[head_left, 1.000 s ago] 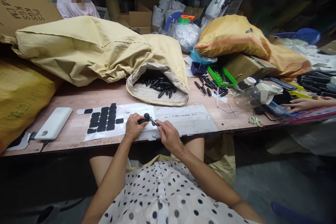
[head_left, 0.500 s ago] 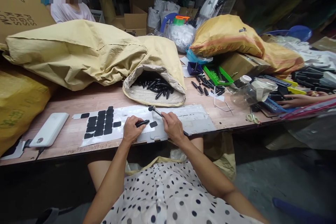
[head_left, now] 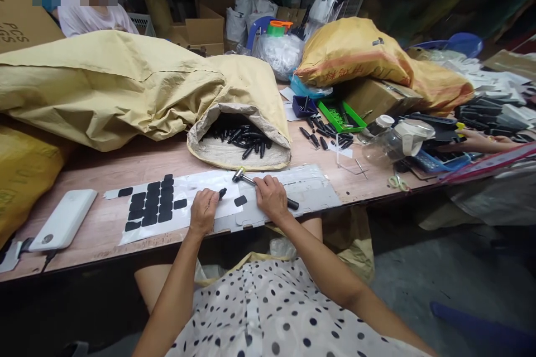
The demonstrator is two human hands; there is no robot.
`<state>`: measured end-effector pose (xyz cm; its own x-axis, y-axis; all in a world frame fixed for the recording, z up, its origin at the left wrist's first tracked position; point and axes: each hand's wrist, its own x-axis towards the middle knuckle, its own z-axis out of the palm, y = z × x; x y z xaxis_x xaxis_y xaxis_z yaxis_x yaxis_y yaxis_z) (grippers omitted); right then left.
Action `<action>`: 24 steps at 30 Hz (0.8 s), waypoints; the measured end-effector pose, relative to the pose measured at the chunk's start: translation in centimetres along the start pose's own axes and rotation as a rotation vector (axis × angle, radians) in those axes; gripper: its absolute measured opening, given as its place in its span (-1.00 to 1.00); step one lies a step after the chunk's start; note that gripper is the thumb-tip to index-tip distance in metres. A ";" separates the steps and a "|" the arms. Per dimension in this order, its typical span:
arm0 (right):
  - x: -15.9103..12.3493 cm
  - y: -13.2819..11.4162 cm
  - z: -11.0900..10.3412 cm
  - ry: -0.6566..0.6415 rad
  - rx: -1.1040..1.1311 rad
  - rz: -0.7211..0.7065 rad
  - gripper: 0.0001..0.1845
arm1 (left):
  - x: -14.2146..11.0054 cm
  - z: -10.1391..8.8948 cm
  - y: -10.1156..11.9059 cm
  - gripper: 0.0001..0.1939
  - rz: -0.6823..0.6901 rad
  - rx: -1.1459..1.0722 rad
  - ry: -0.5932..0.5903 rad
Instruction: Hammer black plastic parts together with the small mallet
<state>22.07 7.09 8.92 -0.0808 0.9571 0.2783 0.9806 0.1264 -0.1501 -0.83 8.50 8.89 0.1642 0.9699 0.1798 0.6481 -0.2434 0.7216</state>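
My left hand [head_left: 204, 211] is closed around a short black tapered plastic part [head_left: 221, 194], and its end sticks out past my fingers toward the right. My right hand [head_left: 271, 196] grips a small hammer [head_left: 248, 179] by its handle. The metal head points left, just below the sack mouth, and the black grip end shows to the right of my hand. Between my hands a single black rounded square piece [head_left: 240, 201] lies on the pale board [head_left: 310, 188]. To the left, a white sheet [head_left: 180, 223] carries rows of similar black pieces [head_left: 151, 203].
A large tan paper sack [head_left: 238, 83] opens toward me, with many black parts [head_left: 247, 139] inside. Loose parts lie near a green tray [head_left: 341, 117]. A white power bank [head_left: 62, 220] sits left. Scissors [head_left: 397, 183], a jug [head_left: 397, 142] and another person's hand [head_left: 481, 142] are right.
The hammer has turned so its black grip now shows beyond my right hand. The black part in my left hand has tilted upward. The view has shifted slightly.
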 end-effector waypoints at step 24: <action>0.4 -0.4 -0.6 -0.037 -0.004 0.010 -0.68 | -8.8 -0.6 3.3 -0.64 -0.106 -0.342 -0.561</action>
<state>21.75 7.28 9.69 -0.0775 0.9672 0.2417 0.9820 0.1159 -0.1489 -0.58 -0.81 10.11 0.5348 0.8177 -0.2127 0.4248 -0.0425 0.9043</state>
